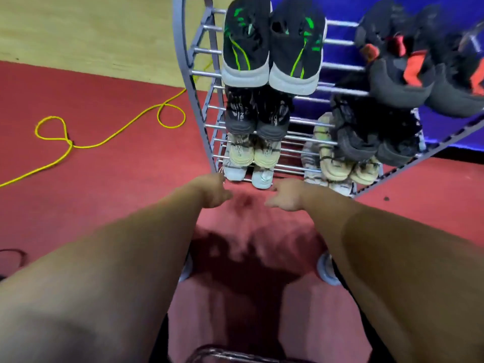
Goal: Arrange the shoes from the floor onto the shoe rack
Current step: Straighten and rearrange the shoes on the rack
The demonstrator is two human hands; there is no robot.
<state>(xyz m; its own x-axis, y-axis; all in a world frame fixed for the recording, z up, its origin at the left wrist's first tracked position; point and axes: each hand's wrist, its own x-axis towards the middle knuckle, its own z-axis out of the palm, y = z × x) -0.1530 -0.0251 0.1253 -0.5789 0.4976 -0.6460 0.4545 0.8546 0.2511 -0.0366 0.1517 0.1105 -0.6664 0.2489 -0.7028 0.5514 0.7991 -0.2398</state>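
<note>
A grey metal shoe rack stands in front of me on the red floor, with several tiers of bars. On its top tier sit black shoes with green stripes and, to the right, black shoes with orange patches. Lower tiers hold dark shoes, beige shoes and pale shoes at the bottom. My left hand and my right hand reach down just in front of the lowest tier. Both hold nothing, with fingers loosely curled and blurred.
A yellow cord loops over the red floor to the left of the rack. Pale wooden flooring lies beyond. A blue wall stands behind the rack. My shadow falls on the floor below my arms.
</note>
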